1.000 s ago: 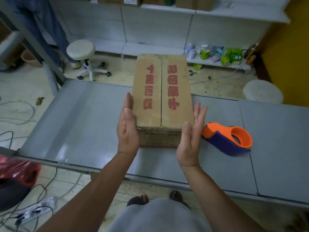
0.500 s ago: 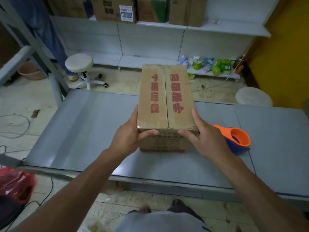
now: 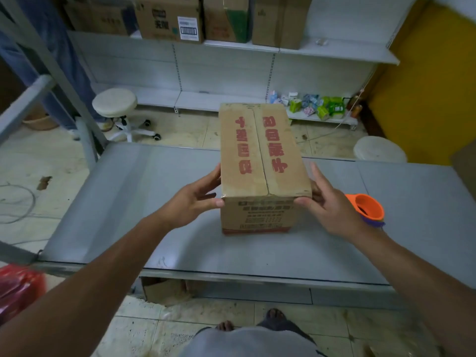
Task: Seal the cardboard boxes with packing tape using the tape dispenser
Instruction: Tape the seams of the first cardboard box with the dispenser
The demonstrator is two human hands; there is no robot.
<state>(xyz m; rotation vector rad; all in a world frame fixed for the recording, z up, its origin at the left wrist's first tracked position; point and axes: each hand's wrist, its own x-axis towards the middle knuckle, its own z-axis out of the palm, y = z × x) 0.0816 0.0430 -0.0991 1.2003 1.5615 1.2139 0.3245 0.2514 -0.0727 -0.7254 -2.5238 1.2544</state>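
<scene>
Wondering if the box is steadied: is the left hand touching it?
Touching. Head view: left hand holds the cardboard box, thumb on its front face.

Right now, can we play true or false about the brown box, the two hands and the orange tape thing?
1. The brown cardboard box stands on the grey metal table. True.
2. The right hand holds the orange and purple tape dispenser. False: the dispenser lies on the table to the right of that hand, which holds the box's near right corner.
3. The left hand holds the box's near left corner. True.
4. The box's top flaps stick up open. False: they lie flat and meet along the middle.
</scene>
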